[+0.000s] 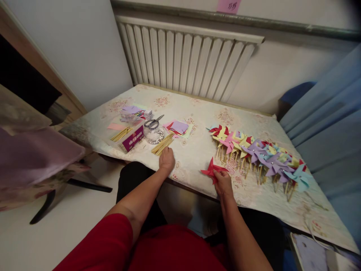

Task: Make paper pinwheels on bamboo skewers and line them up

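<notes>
Between the thumb and fingers of my right hand (pixel 222 182) is a red paper pinwheel (pixel 211 169), held just above the table's front edge, with no stick visible on it. My left hand (pixel 167 160) is closed at the near end of a bundle of thin wooden sticks (pixel 163 143); what its curled fingers pinch, if anything, is hidden. Beyond the sticks lies a stack of coloured paper squares (pixel 179 128). A clear round dish with silvery pins (pixel 155 136) sits left of the sticks, with scissors (pixel 153 122) behind it.
Many finished pinwheels (pixel 255 150) on sticks lie in a long row at the right. A purple-labelled box (pixel 133 139) with more sticks stands at the left, near a pink paper strip (pixel 115 126). A radiator (pixel 183 56) is behind the flowered tablecloth (pixel 203 109); a blue curtain (pixel 329 124) hangs right.
</notes>
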The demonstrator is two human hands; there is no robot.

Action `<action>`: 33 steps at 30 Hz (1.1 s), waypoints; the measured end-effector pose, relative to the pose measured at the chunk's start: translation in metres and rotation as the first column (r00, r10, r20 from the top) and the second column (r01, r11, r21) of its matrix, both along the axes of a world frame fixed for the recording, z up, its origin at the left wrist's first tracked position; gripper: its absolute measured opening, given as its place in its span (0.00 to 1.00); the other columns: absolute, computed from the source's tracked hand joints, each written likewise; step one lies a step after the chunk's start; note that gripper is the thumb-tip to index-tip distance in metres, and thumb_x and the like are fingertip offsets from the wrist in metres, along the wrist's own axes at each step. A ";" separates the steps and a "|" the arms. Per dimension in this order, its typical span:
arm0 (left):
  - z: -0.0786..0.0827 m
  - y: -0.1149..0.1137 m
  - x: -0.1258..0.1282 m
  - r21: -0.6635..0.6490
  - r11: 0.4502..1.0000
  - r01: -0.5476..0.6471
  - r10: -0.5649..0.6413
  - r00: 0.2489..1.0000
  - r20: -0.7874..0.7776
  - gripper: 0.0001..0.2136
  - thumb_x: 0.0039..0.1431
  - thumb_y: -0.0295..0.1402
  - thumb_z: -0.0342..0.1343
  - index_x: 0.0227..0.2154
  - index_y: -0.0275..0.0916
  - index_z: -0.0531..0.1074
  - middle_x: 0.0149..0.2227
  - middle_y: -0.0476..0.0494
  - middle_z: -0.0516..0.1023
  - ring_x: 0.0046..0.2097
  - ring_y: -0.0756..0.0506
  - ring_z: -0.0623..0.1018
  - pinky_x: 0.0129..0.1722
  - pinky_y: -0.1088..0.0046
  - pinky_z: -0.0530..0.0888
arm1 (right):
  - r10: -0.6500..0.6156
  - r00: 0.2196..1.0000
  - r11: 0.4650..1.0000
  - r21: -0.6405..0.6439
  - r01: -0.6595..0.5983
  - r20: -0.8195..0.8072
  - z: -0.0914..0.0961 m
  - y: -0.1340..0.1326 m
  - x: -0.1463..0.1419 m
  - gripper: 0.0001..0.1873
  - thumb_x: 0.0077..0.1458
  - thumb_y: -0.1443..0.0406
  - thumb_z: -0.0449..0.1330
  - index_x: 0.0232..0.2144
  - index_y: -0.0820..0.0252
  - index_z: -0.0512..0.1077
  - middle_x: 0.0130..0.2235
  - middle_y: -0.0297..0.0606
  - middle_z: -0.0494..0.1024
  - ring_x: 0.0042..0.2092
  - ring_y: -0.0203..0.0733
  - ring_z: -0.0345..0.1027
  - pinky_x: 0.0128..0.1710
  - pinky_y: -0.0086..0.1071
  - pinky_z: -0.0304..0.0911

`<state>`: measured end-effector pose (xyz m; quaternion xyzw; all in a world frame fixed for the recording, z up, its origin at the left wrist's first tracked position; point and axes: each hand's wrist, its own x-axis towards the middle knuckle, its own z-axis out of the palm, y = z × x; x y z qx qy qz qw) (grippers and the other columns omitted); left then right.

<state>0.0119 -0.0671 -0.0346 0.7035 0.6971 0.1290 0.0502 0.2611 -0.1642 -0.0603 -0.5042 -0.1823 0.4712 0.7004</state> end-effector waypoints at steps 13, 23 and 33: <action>0.003 -0.004 0.001 -0.007 1.000 -0.018 0.018 0.999 -0.030 0.17 0.64 0.22 0.39 0.48 0.35 0.69 0.56 0.32 0.68 0.53 0.40 0.72 0.50 0.64 0.70 | 0.012 1.000 0.999 0.041 -0.013 0.028 -0.005 0.001 0.002 0.19 0.29 0.64 0.77 0.18 0.62 0.70 0.21 0.29 0.74 0.22 0.33 0.70 0.24 0.29 0.73; 0.005 -0.002 0.001 -0.033 0.999 -0.011 0.010 0.999 -0.046 0.16 0.64 0.22 0.39 0.48 0.35 0.69 0.55 0.33 0.69 0.52 0.39 0.73 0.50 0.65 0.70 | 0.007 1.000 0.999 0.032 -0.008 0.011 -0.006 0.000 0.002 0.17 0.30 0.64 0.76 0.20 0.62 0.72 0.23 0.31 0.76 0.24 0.34 0.72 0.26 0.29 0.73; 0.002 0.006 0.003 -0.023 0.999 -0.033 0.032 0.999 -0.043 0.17 0.64 0.21 0.38 0.49 0.32 0.68 0.51 0.31 0.70 0.49 0.40 0.75 0.45 0.65 0.73 | 0.003 1.000 1.000 0.017 -0.003 0.021 -0.009 0.001 0.004 0.17 0.31 0.64 0.76 0.21 0.63 0.72 0.23 0.30 0.75 0.23 0.33 0.71 0.25 0.26 0.72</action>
